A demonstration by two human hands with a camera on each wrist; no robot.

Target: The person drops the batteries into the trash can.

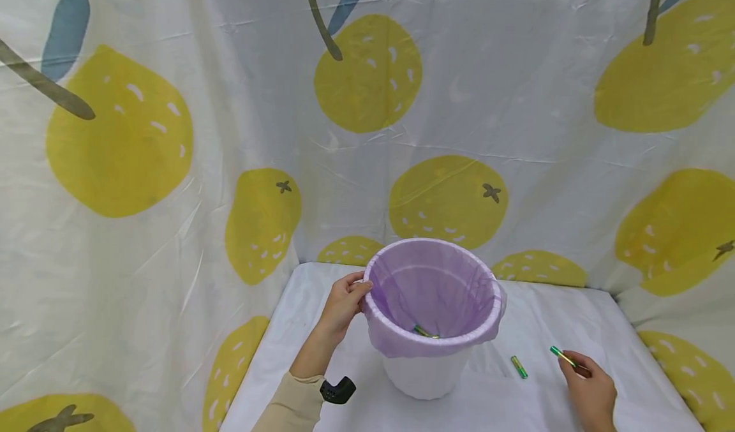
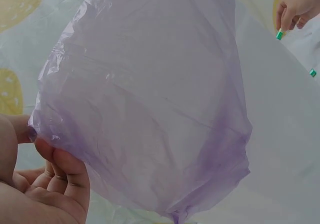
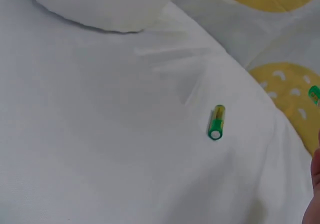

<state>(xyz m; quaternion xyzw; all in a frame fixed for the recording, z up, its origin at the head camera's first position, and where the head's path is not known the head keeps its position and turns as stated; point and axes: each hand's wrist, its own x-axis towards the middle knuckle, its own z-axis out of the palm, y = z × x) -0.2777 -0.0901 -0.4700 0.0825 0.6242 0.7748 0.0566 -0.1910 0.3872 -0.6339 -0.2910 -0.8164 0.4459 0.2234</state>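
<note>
A white trash can (image 1: 422,378) lined with a purple plastic bag (image 1: 436,272) stands upright on the table. My left hand (image 1: 344,304) grips its rim and the bag's folded edge on the left side, thumb and fingers pinching it in the left wrist view. Inside the can, partly hidden by the near rim, lies a green and gold battery (image 1: 423,332). To the right of the can, my right hand (image 1: 593,387) pinches one battery (image 1: 563,355) above the table. Another battery (image 3: 217,122) lies on the cloth between the can and that hand.
White cloth (image 1: 344,413) covers the table. Behind and on both sides hangs a white curtain (image 1: 534,87) printed with yellow fruit. A black band device (image 1: 337,390) sits on the left wrist, over a beige sleeve (image 1: 293,406).
</note>
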